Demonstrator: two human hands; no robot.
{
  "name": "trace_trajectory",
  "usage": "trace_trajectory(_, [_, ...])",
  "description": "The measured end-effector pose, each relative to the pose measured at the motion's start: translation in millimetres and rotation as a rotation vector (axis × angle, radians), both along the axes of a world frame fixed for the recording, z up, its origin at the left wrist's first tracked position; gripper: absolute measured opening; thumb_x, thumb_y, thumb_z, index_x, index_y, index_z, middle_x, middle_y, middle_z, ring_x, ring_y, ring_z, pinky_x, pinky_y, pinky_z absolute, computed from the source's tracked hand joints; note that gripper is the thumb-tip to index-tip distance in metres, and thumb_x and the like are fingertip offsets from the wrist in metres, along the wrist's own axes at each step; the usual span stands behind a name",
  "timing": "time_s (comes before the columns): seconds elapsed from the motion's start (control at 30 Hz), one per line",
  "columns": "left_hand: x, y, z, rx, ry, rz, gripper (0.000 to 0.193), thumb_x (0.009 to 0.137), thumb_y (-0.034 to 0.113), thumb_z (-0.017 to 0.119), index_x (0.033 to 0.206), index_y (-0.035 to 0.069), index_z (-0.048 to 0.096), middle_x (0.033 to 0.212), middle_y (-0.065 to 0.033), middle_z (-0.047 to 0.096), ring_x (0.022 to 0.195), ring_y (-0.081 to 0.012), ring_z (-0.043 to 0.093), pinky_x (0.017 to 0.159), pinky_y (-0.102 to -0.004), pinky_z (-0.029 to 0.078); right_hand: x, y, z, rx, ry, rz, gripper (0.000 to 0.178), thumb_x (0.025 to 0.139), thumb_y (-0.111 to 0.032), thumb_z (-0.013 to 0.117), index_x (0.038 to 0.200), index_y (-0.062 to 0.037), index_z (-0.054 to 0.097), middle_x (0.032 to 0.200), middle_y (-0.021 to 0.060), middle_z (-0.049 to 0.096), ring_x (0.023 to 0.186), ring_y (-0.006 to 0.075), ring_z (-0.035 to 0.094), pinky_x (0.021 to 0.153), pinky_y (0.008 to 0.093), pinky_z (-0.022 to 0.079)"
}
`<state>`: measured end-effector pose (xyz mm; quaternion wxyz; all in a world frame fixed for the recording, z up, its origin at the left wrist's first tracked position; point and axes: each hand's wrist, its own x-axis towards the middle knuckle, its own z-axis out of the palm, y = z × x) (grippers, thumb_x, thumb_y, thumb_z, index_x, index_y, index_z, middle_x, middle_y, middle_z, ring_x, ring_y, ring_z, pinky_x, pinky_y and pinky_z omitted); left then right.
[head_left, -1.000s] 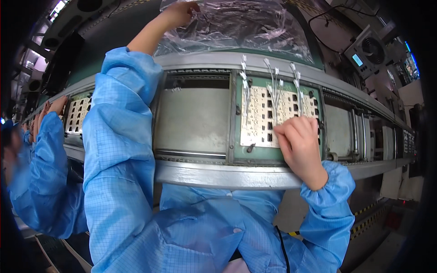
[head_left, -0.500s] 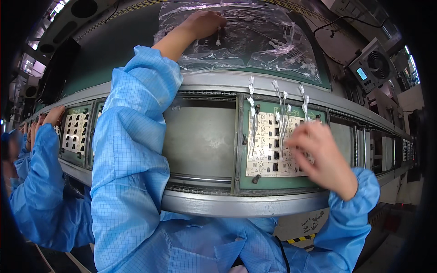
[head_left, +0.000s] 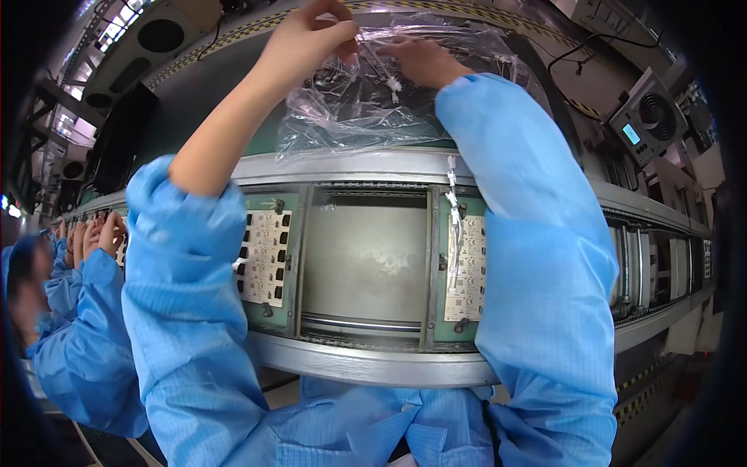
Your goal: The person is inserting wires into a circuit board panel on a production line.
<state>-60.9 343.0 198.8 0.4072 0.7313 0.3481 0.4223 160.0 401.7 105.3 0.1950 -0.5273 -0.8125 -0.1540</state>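
Above the far rail, my left hand (head_left: 317, 37) is raised at the left edge of a clear plastic bag (head_left: 350, 132). Its thumb and fingers are closed; what lies between them is hard to make out. My right hand (head_left: 426, 62) reaches over the bag from the right, fingertips drawn together close to the left hand's. Just below them shows a white connector (head_left: 394, 86) among thin cables. Another cable with white connectors (head_left: 453, 194) lies along a white label-printed board panel (head_left: 465, 265) in a green fixture, mostly covered by my right sleeve.
A metal-railed conveyor (head_left: 373, 370) crosses in front of me. A second green fixture with a board panel (head_left: 268, 261) sits by my left sleeve. People in blue work at far left, one hand (head_left: 109, 233) over the line. A grey device with a lit display (head_left: 642, 128) stands at right.
My right hand has left the board panel and moved up to the bag. My left hand has shifted left and higher. The fixtures have shifted right in view.
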Motion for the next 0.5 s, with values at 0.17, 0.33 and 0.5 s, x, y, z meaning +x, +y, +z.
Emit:
trace_trajectory(0.17, [-10,-25,-9,0.548,-0.377,-0.87,0.012,0.091,0.008,0.066,0.091,0.0,0.056,0.082,-0.0068,0.065,0.071,-0.0125,0.065,0.064,-0.025,0.052,1,38,-12,0.111,-0.269,0.115,0.022,0.089,-0.007,0.058,0.107,-0.0075,0.07,0.103,0.012,0.072,0.1,0.0311,0.07,0.082,0.0412,0.057])
trace_trajectory(0.33, [-10,-122,13,-0.079,0.02,-0.163,0.014,0.089,0.002,0.068,0.09,-0.001,0.054,0.082,-0.0056,0.064,0.072,-0.0109,0.065,0.066,-0.0231,0.053,28,-46,71,-0.16,0.01,0.058,0.032,0.092,-0.025,0.056,0.111,-0.0016,0.067,0.101,0.0162,0.073,0.091,0.0314,0.07,0.079,0.0387,0.055])
trace_trajectory(0.5, [14,-148,19,-0.1,0.081,-0.213,0.013,0.09,0.004,0.068,0.099,-0.003,0.061,0.079,-0.0036,0.065,0.073,-0.0087,0.064,0.066,-0.0219,0.051,100,-141,118,-0.284,0.736,0.014,0.027,0.094,-0.019,0.062,0.109,0.0027,0.066,0.095,0.0113,0.071,0.087,0.016,0.067,0.075,0.0283,0.053])
